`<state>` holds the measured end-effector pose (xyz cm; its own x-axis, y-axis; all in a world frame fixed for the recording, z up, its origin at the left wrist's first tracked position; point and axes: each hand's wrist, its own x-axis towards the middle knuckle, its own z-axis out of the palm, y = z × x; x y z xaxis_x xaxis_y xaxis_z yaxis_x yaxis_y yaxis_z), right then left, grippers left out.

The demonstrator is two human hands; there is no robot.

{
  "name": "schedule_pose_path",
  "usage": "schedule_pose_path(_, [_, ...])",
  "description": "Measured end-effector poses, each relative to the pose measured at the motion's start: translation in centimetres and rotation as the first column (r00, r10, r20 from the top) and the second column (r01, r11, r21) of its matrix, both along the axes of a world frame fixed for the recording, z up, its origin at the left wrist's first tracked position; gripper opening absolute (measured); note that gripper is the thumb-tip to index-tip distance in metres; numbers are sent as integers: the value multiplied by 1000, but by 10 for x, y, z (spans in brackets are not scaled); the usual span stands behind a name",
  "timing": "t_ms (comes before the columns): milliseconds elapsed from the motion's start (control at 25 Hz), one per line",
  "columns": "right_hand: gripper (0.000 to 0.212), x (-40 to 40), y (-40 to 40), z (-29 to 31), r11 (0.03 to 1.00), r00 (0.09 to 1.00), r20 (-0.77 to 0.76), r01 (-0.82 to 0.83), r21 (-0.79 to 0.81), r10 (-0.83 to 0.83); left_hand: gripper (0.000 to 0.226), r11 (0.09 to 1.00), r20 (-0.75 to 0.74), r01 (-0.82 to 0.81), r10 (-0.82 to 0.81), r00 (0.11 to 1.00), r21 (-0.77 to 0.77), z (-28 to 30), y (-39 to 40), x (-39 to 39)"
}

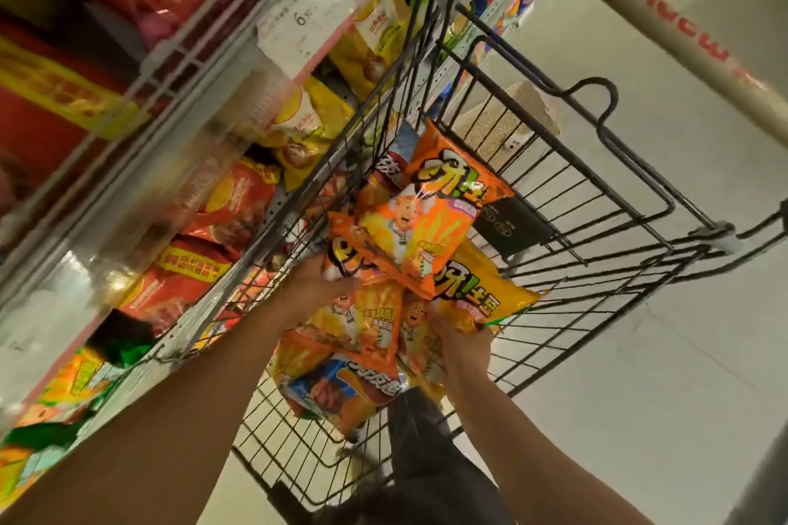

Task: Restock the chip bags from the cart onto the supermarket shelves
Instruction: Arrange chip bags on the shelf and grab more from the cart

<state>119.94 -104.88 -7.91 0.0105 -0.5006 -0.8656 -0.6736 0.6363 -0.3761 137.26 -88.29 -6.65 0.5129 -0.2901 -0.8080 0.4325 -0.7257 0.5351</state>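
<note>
Both arms reach down into the cart (554, 166). Left hand (317, 290) and right hand (462, 347) each grip the orange chip bags (422, 222); shelves (179, 107) wait just left.

Both forearms are bare from the bottom edge of the view to the wrists, with no sleeve, watch, bracelet or glove showing. The left hand (317, 286) and right hand (462, 347) are bare too, and no rings can be made out. Below, between the arms, dark grey trousers (420, 439) cover a leg.
</note>
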Motion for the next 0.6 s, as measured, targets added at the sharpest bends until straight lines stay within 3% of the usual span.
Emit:
schedule_pose_path(200, [91,-25,56,29,996,997,66,41,82,-46,67,998,-11,24,-24,1000,54,29,63,-19])
schedule_pose_path(400, [87,-67,125,62,999,980,200,1,33,-7,83,999,153,42,-41,987,-3,79,133,-66])
schedule_pose_path(480, [89,-84,152,74,1000,960,278,-15,-15,19,85,994,234,-9,34,972,-105,102,167,-94])
schedule_pose_path(600, [94,-108,184,94,998,931,359,-54,-29,61,70,968,339,-53,136,931,-245,132,213,-139])
